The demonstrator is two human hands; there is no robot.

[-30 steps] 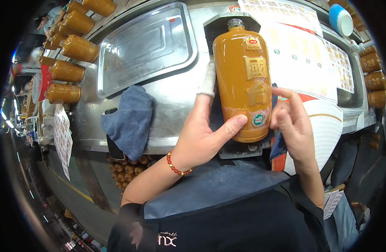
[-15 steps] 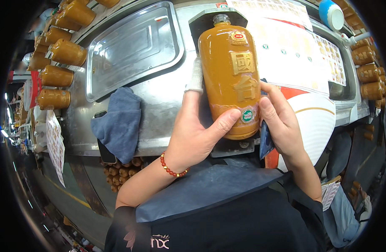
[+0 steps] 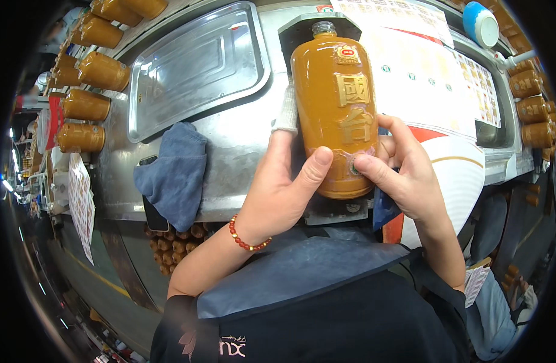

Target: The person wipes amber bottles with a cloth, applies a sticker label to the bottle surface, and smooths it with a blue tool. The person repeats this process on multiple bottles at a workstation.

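An amber-brown glass bottle [image 3: 329, 103] with raised gold characters and an uncapped clear neck lies in front of me, its neck pointing away, on a dark metal stand [image 3: 293, 33]. My left hand [image 3: 269, 190] grips its left side, the thumb along the lower front; a white knit sleeve [image 3: 286, 115] covers one finger. On the lower right, my right hand [image 3: 414, 175] is closed on the bottle, its thumb pressing a small round green sticker [image 3: 352, 166] and partly hiding it. The right fingers curl at the bottle's side. Beneath that hand hangs some dark blue cloth [image 3: 384, 209].
A shiny metal tray [image 3: 199, 72] lies at the far left of the steel table. Nearer are a folded blue cloth [image 3: 175, 163] and a phone [image 3: 155, 218] under it. Sticker sheets [image 3: 420, 100] cover the right side. Brown bottles [image 3: 86, 106] line both sides; a blue-and-white container [image 3: 485, 27] stands far right.
My right thumb has moved left onto the round sticker, which showed fully before. My left thumb has lifted and shifted slightly left and up. The bottle looks turned a little.
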